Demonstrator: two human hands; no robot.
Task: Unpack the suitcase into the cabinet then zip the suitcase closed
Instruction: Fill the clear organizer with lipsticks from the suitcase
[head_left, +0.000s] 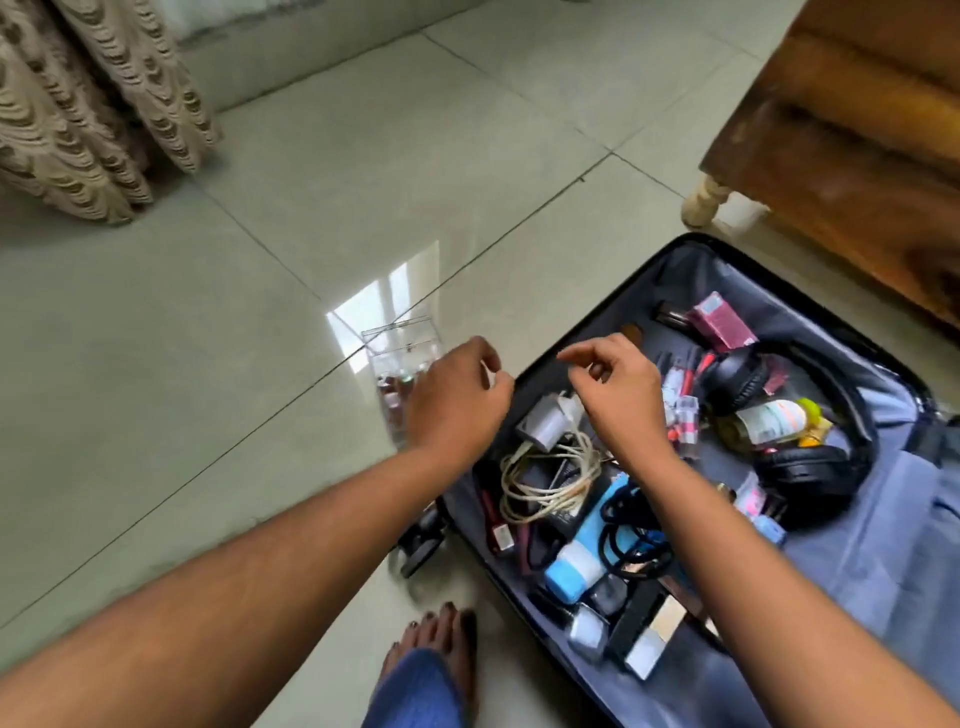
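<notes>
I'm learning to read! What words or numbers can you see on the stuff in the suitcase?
None can be read.
Bottle: the label has print, too blurred.
Pink box: no clear words.
Red tag: too small.
Blue tube: no print shows.

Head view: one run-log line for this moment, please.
suitcase: open on floor, still full | left hand: empty, beside clear container | right hand: empty, above white charger | zip: not done

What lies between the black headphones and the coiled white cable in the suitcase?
In the head view, the right hand and small lipstick-like tubes lie between black headphones and white cable.
</notes>
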